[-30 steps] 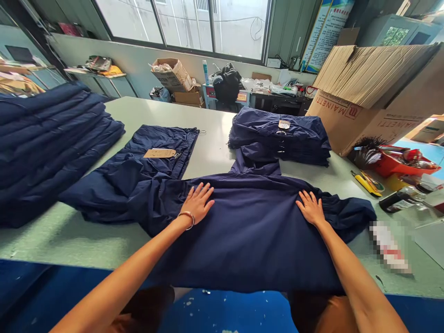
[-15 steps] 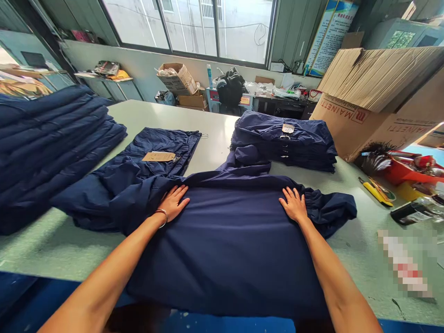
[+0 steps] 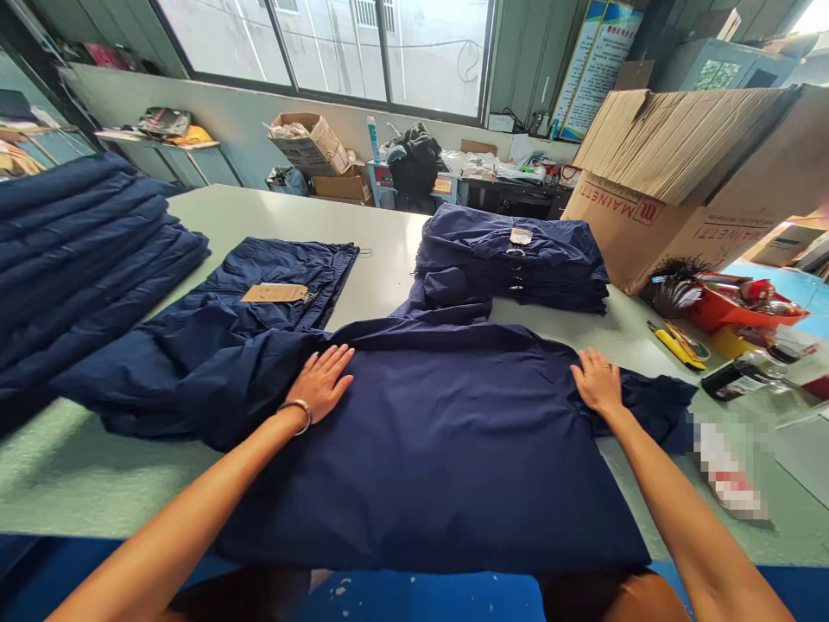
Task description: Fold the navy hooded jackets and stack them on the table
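Note:
A navy blue garment point(image 3: 446, 449) lies spread over the table's front edge, its cloth mostly smooth in the middle. My left hand point(image 3: 322, 378) rests flat on its upper left part, fingers stretched out. On the upper right, my right hand point(image 3: 597, 380) lies with open fingers on the cloth, beside a gathered sleeve point(image 3: 661, 406). Touching the garment on the left is another navy garment point(image 3: 187, 345), bunched toward the front, with a brown paper tag point(image 3: 275, 294) on it.
Behind the garment stands a folded navy stack point(image 3: 511, 259); a taller navy pile point(image 3: 78, 268) rises at left. To the right are a large cardboard box point(image 3: 673, 190), an orange tray point(image 3: 712, 315), a yellow cutter point(image 3: 677, 347) and a dark bottle point(image 3: 742, 376) on the green table point(image 3: 129, 484).
My right hand has moved outward to the right, and the garment's right side and sleeve have spread that way. The left hand stays flat on the cloth. The view has turned slightly right.

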The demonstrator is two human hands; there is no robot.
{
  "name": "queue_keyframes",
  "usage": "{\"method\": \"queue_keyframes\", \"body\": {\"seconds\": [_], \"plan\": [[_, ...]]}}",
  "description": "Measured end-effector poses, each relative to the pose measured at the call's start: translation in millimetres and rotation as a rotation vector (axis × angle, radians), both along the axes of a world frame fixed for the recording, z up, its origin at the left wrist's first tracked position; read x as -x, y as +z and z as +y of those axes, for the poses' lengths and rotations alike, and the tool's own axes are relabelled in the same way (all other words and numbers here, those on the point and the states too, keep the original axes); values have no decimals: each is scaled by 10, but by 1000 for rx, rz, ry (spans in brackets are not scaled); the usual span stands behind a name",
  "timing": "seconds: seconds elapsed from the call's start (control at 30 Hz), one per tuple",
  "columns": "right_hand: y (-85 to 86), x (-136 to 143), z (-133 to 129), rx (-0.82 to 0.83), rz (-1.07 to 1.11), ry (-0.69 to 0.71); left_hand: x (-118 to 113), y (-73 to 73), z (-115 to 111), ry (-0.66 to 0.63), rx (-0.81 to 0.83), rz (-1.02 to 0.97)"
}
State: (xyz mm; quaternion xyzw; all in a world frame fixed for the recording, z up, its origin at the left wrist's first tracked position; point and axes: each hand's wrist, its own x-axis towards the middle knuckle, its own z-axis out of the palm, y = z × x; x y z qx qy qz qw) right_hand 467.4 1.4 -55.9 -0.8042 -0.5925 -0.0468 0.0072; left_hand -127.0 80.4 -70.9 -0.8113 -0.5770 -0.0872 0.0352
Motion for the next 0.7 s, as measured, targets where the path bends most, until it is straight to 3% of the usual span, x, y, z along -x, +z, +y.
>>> {"method": "queue_keyframes", "body": {"seconds": [0.13,0.23,0.33,0.53,0.7], "plan": [[-45,344,-153,123,135,246,-451,48,-296,-70,154,35],[-53,421,-289,162,186,205,-607,104,-485,-85,248,68],[-70,445,-466,125,154,184,-620,107,-709,-81,171,57],[-160,511,-927,121,139,262,-560,-68,-1273,-131,151,30],[26,772,-872,75,114,159,-638,25,-1376,-122,240,26]]}}
